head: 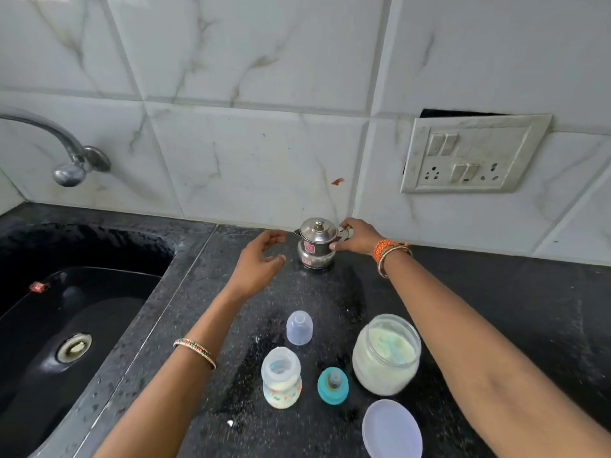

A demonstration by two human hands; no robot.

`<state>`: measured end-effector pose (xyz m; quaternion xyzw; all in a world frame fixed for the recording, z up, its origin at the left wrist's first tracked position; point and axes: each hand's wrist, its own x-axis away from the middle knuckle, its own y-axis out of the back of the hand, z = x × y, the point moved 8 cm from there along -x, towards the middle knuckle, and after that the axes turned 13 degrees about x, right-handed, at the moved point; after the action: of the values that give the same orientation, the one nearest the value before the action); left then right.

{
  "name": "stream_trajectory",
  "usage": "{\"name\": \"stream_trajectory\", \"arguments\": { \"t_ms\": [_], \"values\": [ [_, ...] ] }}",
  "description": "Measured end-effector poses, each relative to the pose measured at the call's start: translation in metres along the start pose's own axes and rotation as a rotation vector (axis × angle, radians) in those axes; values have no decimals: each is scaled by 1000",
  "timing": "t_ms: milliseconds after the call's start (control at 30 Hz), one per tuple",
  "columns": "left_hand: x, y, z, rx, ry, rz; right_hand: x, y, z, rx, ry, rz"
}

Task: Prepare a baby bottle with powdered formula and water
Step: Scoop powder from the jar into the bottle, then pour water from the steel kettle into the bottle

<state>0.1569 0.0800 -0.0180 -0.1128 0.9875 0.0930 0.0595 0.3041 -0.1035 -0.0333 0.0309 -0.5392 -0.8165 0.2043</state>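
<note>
Steel pot (315, 242) stood lidded on the dark surface (496, 292); the right hand (358, 238) gripped its handle, while the left hand (261, 259) hovered beside it, fingers loosely spread, holding nothing.

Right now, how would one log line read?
right hand grips steel pot handle | left hand open beside | bottle uncapped, holds powder
</note>
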Motion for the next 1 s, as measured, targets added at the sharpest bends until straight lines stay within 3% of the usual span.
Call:
{"name": "stream_trajectory", "arguments": {
  "t_ms": [100,233,367,600,733,867,1000],
  "values": [
    [0,0,11,-9,23,6,-5,-4,1,-27,19,-31],
    [8,0,10,-1,20,4,5,-15,-3,-378,-17,40],
    [23,0,-3,18,15,30,28,-3,0,-524,2,8],
    [73,8,-28,211,3,8,110,46,37,-502,246,-311],
    [95,10,-53,263,-58,12,156,54,52,-689,307,-370],
    [119,5,-65,265,-88,38,194,50,60,-674,349,-438],
    [161,7,-32,176,-30,62,223,46,51,-668,327,-457]
  ]
}}
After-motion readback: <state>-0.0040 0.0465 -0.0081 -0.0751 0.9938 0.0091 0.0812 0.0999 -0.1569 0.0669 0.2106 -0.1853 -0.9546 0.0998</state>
